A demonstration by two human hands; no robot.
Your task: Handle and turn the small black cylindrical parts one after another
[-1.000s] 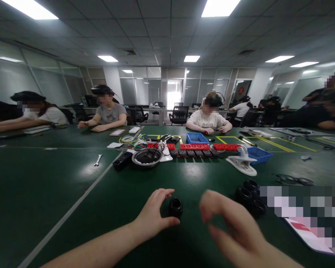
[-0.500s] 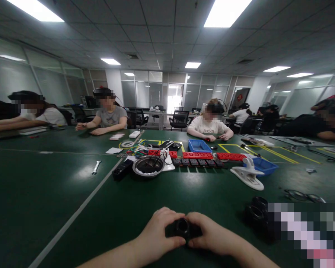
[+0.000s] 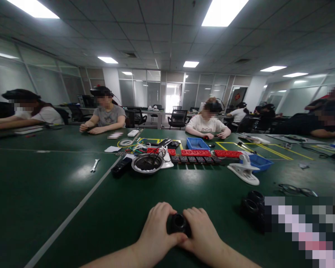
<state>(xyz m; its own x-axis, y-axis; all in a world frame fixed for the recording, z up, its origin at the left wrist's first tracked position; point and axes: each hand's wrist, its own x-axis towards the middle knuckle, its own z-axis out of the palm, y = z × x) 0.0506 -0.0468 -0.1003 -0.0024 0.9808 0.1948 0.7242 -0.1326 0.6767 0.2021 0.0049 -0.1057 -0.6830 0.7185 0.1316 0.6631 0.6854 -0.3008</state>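
Between my hands, low in the middle of the head view, is a small black round part (image 3: 179, 221) with a dark hole in its top. My left hand (image 3: 157, 230) curls around its left side, fingers behind and thumb in front. From the other side my right hand (image 3: 203, 231) closes around it, its fingertips at the far edge and its thumb meeting the left thumb. The lower portion of the part is covered by the thumbs. Off to the right lie similar black parts (image 3: 251, 205) with round openings, partly cut off by a blurred patch.
Farther up the green table (image 3: 106, 219) are a round metal dish (image 3: 147, 172), a black handheld device (image 3: 121, 166), red strips (image 3: 195, 153), blue trays (image 3: 197, 143) and a white clamp base (image 3: 244, 172). A wrench (image 3: 95, 165) lies left, glasses (image 3: 297, 190) right. Several people sit around.
My right hand has closed in around the black part, and the two thumbs have come together in front of it. The whole view has shifted slightly.
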